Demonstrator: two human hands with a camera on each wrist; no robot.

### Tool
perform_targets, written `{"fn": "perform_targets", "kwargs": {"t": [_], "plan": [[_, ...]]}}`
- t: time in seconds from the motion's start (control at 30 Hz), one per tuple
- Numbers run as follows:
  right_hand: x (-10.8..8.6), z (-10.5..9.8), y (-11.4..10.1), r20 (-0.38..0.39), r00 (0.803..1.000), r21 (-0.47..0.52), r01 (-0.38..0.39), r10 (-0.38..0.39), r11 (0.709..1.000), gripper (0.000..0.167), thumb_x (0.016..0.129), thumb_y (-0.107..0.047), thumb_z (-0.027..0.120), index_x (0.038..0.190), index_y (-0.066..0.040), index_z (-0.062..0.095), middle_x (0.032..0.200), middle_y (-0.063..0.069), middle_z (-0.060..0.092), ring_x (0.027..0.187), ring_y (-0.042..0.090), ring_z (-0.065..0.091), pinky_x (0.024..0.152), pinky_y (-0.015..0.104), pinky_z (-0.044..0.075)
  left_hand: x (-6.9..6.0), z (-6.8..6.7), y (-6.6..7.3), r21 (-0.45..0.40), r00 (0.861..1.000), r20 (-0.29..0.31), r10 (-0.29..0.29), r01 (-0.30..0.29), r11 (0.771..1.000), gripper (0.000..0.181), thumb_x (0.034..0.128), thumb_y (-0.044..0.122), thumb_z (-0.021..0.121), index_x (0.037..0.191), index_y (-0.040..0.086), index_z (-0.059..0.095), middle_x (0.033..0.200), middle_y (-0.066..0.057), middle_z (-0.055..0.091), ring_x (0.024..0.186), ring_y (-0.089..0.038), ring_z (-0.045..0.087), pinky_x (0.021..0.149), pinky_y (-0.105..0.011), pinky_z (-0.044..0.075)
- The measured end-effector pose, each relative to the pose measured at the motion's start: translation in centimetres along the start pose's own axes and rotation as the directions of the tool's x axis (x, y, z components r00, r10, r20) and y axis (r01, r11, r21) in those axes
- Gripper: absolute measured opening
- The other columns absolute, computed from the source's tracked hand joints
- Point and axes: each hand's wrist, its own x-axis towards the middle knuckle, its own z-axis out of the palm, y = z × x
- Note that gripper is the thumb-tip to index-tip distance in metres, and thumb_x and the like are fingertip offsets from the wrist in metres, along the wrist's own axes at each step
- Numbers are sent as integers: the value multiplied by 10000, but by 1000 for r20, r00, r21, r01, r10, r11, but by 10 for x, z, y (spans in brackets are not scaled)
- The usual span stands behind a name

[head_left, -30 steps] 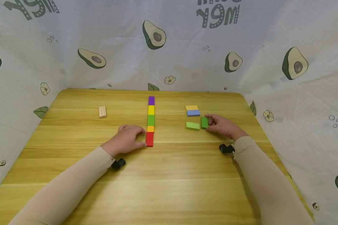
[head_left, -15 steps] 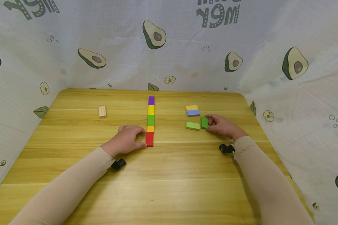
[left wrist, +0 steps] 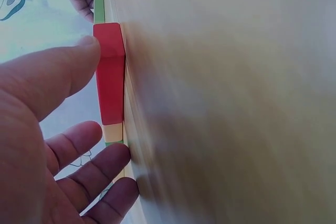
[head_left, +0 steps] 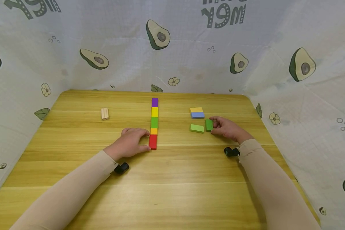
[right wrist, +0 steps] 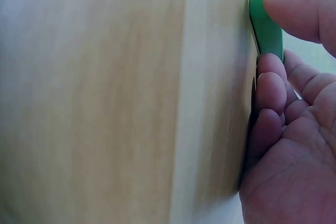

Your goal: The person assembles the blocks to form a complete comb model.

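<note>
Head view, right hand: the right hand grasped the dark green block between thumb and forefinger; the block lay flat on the table, its long axis running away from the person.
Head view, row: purple, yellow, mid green, orange and red blocks stood end to end, red nearest the person.
Head view, left hand: the left hand lay left of the red block, fingers relaxed, grasping nothing.
Deciding relation, as judged: the dark green block lay well right of the row, its long axis roughly parallel to it; the right hand was already on it, the left well apart; the lime block, just beside it, lay crosswise.
Other blocks: blue and pale orange touched, beyond the lime; a plain wood block lay far left.
Left wrist view: thumb tip at the red block's edge, apparently touching; fingers loosely extended.
Right wrist view: thumb on the dark green block; the other fingers curled low against the table.
Writing: large grey letters on the cloth, cropped and turned about; no whole word legible; no brand or label made out on the blocks.
</note>
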Motion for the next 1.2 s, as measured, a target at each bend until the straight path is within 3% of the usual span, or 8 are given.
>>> {"fn": "perform_targets", "kwargs": {"t": [0.73,1.0,1.2], "plan": [[0,-1,-1,3,1000,-4,8,-8,1000,741,987,-109,708,1610,6,325,1200,163,492,1054,277,459,876,293,438,2,2,2,14,1000,-11,-4,4,1000,612,923,436,808,1407,119,611,1457,-74,637,1422,-339,530,1218,-619,254],[-2,-1,-5,-32,999,-94,29,-32,995,686,964,-174,738,1532,54,429,1166,172,560,1012,272,516,850,286,468,0,-2,0,35,1000,14,-17,16,999,648,931,442,793,1453,119,585,1499,-78,610,1440,-359,510,1230,-614,244],[-4,0,-9,-39,998,-153,37,-43,988,665,949,-163,739,1489,104,456,1165,192,594,1001,265,550,841,291,485,-2,-9,-11,37,999,12,-51,50,998,655,931,449,783,1462,121,581,1525,-84,594,1448,-368,502,1215,-602,248]]}}
